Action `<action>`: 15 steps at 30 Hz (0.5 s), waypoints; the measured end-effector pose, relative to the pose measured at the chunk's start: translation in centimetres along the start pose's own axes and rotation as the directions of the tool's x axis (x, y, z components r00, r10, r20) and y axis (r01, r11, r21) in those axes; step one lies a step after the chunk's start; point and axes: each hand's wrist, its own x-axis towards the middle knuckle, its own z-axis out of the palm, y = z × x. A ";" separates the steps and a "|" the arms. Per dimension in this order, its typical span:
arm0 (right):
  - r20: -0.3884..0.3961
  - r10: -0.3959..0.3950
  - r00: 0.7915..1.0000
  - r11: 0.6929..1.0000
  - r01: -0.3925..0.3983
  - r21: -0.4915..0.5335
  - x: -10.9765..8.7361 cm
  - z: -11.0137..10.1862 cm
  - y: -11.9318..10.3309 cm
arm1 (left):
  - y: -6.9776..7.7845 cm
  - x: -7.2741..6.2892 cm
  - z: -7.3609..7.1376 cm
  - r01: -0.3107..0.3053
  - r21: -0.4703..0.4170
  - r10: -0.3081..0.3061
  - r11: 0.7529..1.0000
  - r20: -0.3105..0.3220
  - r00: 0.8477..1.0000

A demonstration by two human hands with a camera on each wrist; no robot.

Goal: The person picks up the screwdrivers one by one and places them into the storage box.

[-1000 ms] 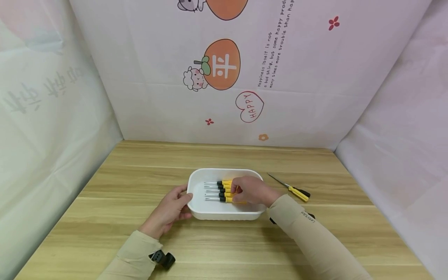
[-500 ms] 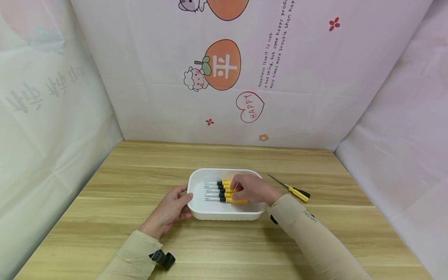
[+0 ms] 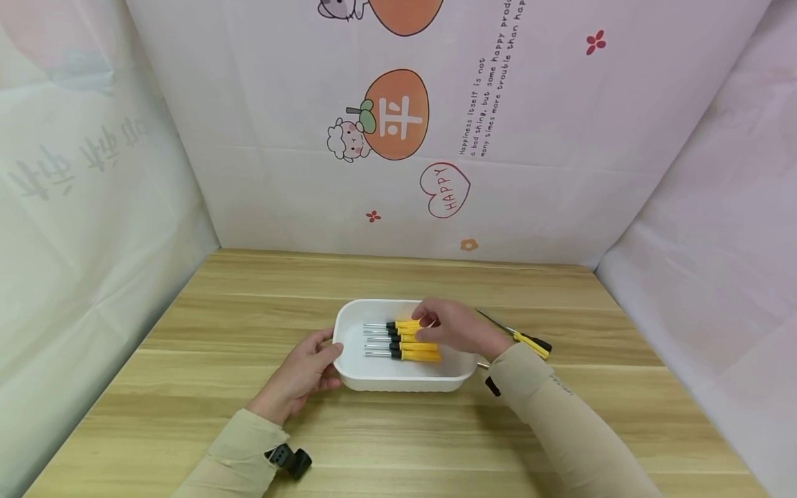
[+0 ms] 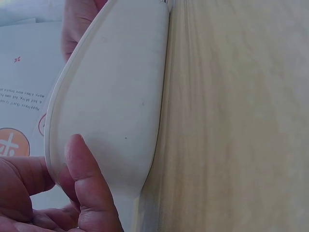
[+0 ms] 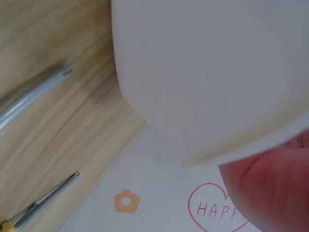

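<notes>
A white plastic tray [image 3: 405, 384] sits on the wooden table, with several yellow-and-black screwdrivers [image 3: 420, 356] lying side by side in it, shafts pointing left. My left hand [image 3: 305, 373] grips the tray's left end, thumb over the rim; the left wrist view shows fingers [image 4: 91, 188] against the outer wall. Over the tray's right half, my right hand [image 3: 457, 328] hovers with thumb and index finger apart, just above the handles, nothing visible between them. In the right wrist view the tray wall [image 5: 207, 63] hides most of that hand.
Right of the tray lie a yellow-handled screwdriver [image 3: 532, 346] and a black-handled one [image 3: 544, 344], close together. A further metal shaft [image 3: 483, 365] pokes out beside the right sleeve; its handle is hidden. A printed cloth wall [image 3: 529, 207] rises behind the table.
My right hand has lifted off the screwdriver handles and shifted slightly right, its thumb and finger parting. More of the handles shows. The left hand and tray have stayed put.
</notes>
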 end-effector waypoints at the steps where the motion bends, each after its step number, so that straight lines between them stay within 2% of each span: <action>1: -0.001 0.008 1.000 1.000 -0.008 0.011 -0.1 -0.2 0.0 | 0.0 0.0 0.0 0.000 -0.001 0.000 1.000 0.001 1.000; 6: -0.023 0.016 1.000 0.999 -0.015 0.035 -0.5 -1.0 0.0 | 0.1 0.0 0.0 0.002 -0.004 -0.002 1.000 0.004 1.000; 11: -0.079 -0.028 0.996 0.999 0.031 0.033 -0.6 -1.7 0.2 | 0.1 0.0 0.0 0.005 -0.003 -0.005 1.000 0.004 1.000; 15: -0.108 -0.023 0.994 0.998 0.029 0.057 -1.1 -2.4 0.5 | 0.1 -0.1 0.0 0.004 0.001 -0.004 1.000 0.007 1.000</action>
